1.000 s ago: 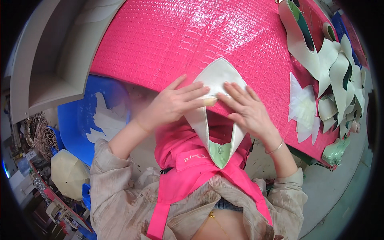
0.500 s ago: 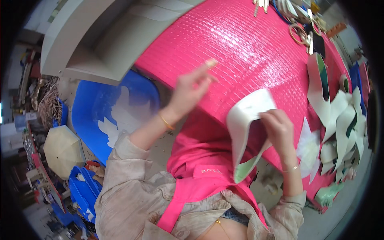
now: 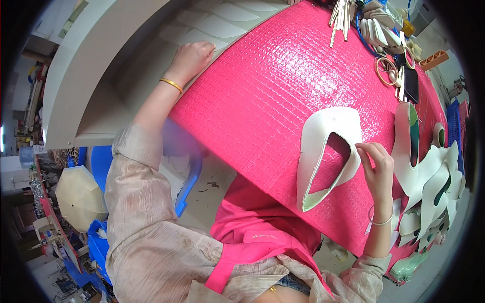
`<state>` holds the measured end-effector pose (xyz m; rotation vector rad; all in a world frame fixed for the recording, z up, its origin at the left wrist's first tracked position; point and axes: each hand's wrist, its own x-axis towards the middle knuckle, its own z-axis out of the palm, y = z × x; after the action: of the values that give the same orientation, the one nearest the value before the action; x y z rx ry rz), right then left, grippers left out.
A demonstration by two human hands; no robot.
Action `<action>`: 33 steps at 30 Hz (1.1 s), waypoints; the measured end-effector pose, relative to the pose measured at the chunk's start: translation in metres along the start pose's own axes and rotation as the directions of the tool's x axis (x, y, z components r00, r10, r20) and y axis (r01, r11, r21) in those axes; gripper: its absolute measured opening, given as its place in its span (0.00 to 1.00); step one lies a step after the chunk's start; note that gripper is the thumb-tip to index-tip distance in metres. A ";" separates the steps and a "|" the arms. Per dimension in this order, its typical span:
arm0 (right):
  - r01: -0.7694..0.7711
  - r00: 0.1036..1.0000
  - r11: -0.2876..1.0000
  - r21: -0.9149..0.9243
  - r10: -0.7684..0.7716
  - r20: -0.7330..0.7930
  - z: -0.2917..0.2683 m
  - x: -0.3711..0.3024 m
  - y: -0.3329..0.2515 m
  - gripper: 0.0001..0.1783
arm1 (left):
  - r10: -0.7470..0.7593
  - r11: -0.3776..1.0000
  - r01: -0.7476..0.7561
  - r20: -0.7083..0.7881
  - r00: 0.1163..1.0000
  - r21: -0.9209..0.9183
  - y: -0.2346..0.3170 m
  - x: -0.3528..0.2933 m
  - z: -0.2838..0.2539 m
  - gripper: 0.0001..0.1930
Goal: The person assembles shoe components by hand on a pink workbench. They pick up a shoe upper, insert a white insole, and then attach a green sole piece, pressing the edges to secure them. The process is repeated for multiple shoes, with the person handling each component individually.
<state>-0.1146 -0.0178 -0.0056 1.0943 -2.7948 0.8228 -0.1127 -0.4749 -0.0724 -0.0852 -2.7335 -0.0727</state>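
Observation:
My right hand (image 3: pixel 376 164) pinches the edge of a white shoe upper (image 3: pixel 331 121) between thumb and fingertips. The upper rests over the pink table, its opening facing up and a pale green edge at its near tip. Far to the left, my left hand (image 3: pixel 191 60) is closed at the edge of a grey, box-like machine bed (image 3: pixel 136 70). Flat white curved pieces (image 3: pixel 222 28) lie on that bed, one right by my fingers. What those fingertips hold, if anything, is hidden.
Pink quilted sheeting covers the table (image 3: pixel 262 101). More white uppers (image 3: pixel 429 161) pile at the right edge. Scissors (image 3: pixel 386 70), a black phone-like slab (image 3: pixel 411 86) and pale sticks (image 3: pixel 341 20) lie at the far right. A blue chair (image 3: pixel 189 189) stands left of the table.
My left hand has moved left and away, from above the table to the machine bed, and its fingers have closed. My right hand has set the upper farther onto the table.

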 end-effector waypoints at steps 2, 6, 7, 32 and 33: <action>0.021 1.000 1.000 -0.007 -0.021 -0.013 0.004 0.001 -0.002 0.04 | -0.093 0.996 0.094 -0.027 0.995 0.000 0.004 0.003 0.001 0.08; 0.051 0.999 0.998 0.021 -0.052 0.018 0.004 0.010 -0.014 0.04 | -0.250 0.925 0.190 -0.151 0.956 -0.330 -0.003 -0.001 0.008 0.07; 0.059 0.998 0.998 0.029 -0.059 0.018 0.004 0.011 -0.014 0.04 | -0.174 0.944 0.118 -0.161 0.972 -0.308 -0.001 -0.004 0.006 0.06; -0.075 0.931 0.328 0.942 -0.316 0.184 0.051 0.112 -0.100 0.49 | -0.293 0.356 0.163 0.056 0.955 -0.920 0.130 0.011 -0.192 0.12; -0.216 0.894 0.174 0.961 -0.359 0.267 0.045 0.097 -0.104 0.48 | -0.282 0.367 0.173 0.068 0.957 -0.914 0.136 0.011 -0.195 0.11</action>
<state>-0.1139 -0.1637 0.0245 1.6070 -2.0601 2.9913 -0.0371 -0.3509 0.1159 0.0026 -2.2072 -1.6391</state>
